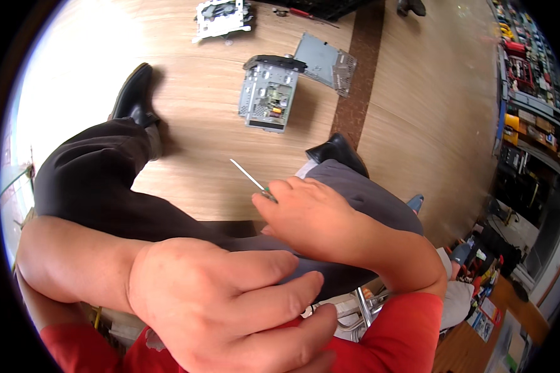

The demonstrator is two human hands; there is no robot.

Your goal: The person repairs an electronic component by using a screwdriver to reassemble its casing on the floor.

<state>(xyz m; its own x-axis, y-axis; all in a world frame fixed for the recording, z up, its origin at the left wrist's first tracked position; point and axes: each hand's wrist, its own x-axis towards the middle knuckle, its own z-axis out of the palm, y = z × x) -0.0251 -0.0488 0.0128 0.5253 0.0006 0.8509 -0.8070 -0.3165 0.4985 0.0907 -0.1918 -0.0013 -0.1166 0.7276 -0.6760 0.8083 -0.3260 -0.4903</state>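
Note:
My right hand [308, 214] is closed round a screwdriver [247, 174], with its thin metal shaft pointing up and to the left. Only a little of the green handle shows between the fingers. Raised close to the camera, my left hand [224, 304] has its fingers bent and spread apart. Nothing shows in it, though its thumb is hidden. Beyond both hands, an opened metal electronics unit [268, 96] rests on the floor, its circuit board exposed and a black front piece at its far end. A grey metal cover plate [321, 59] lies just to its right.
A white metal mechanism frame [221, 18] lies farther away, near a red-handled tool [302, 12] and a large black object. My black shoes stand either side of the unit. Crowded shelves [532, 81] line the right side. Another person's foot [460, 253] shows at lower right.

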